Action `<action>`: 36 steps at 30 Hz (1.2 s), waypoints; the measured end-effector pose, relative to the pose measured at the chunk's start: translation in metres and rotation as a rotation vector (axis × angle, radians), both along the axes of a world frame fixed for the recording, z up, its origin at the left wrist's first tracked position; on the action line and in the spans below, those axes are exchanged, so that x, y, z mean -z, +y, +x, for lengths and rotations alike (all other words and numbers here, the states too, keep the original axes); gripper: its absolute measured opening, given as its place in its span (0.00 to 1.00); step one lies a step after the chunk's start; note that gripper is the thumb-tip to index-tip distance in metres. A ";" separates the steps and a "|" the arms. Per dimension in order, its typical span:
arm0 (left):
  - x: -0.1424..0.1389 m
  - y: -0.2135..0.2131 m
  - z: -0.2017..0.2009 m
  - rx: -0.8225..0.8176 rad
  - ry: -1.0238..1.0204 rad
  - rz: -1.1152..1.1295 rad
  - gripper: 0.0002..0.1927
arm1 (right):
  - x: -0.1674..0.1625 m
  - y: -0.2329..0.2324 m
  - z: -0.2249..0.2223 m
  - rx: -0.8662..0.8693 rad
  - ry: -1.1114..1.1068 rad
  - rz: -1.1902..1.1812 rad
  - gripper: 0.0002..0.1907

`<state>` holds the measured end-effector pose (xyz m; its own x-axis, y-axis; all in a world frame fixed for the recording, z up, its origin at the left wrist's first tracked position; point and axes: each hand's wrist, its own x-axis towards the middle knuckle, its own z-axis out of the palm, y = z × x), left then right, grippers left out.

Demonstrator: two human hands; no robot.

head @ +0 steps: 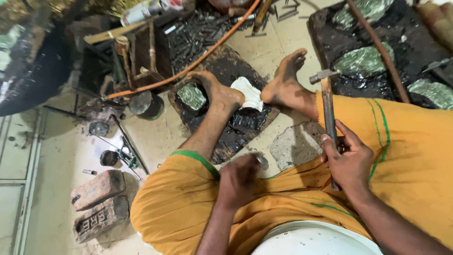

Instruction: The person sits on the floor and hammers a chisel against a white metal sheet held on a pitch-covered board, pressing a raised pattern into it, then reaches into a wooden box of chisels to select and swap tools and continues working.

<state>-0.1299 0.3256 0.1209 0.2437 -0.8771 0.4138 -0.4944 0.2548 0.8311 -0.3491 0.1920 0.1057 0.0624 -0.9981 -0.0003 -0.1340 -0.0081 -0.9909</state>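
Your right hand [349, 163] grips a wooden-handled steel hammer [327, 111], head up beyond your knuckles. Your left hand [240, 179] is closed on a small grey metal piece [262, 162]; ahead of it lies a black pitch-covered board [236, 137].

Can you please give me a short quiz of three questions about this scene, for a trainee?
1. True or false: the right hand holds a hammer.
2. Which lies on the floor at the left? A) two bricks B) a saw C) a bucket
3. What colour is the hose that runs across the floor?

Key: 1 true. 2 A. 3 orange.

The left hand is closed on a small thing that is too blurred to name.
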 end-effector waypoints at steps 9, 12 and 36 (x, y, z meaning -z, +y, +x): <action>0.023 -0.126 0.125 -0.261 0.642 0.498 0.21 | -0.004 -0.034 0.041 -0.078 -0.082 -0.331 0.31; 0.057 -0.172 0.141 -0.129 0.368 0.400 0.11 | 0.001 -0.051 0.056 -0.218 -0.224 -0.107 0.28; 0.148 -0.191 0.138 -0.232 0.250 0.265 0.08 | -0.035 -0.090 0.122 -0.785 0.999 -0.389 0.32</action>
